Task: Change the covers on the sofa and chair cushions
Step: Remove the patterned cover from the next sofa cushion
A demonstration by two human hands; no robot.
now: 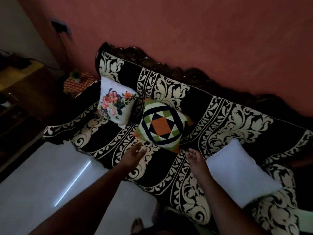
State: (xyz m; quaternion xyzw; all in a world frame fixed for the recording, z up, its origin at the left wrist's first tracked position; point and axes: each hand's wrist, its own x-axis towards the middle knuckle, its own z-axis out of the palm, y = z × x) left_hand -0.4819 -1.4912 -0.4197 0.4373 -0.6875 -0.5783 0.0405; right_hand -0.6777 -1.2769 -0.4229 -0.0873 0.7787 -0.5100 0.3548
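A patchwork cushion point(161, 127) in green, cream, black and orange is seen standing on one corner near the middle of the sofa point(237, 119), leaned back against the black-and-cream damask throw that is draped over seat and backrest. To its left and farther back, a floral cushion point(116, 103) with a white ground is propped in the sofa's left corner. To the right and nearer, a plain white cushion point(240, 168) is laid flat on the seat; whether it is a bare insert or is dressed in a white cover cannot be told.

The patchwork cushion is judged to be light, soft and easily squashed, with nothing fragile about it. Its woven cover should give fair friction, so slipping is unlikely. It would best be taken by its two side corners or by both flanks at once, since a grasp on one corner alone would probably leave it sagging and swinging. The opening of the cover is not visible from this side.

Both forearms are stretched forward over the near edge of the seat. The left hand point(133, 154) is held palm turned inward, fingers spread and relaxed, just short of the cushion's lower left edge. The right hand point(194, 157) is held likewise, fingers loosely extended, just below the cushion's lowest corner. Nothing is held by either hand, and neither is seen to touch the cushion.
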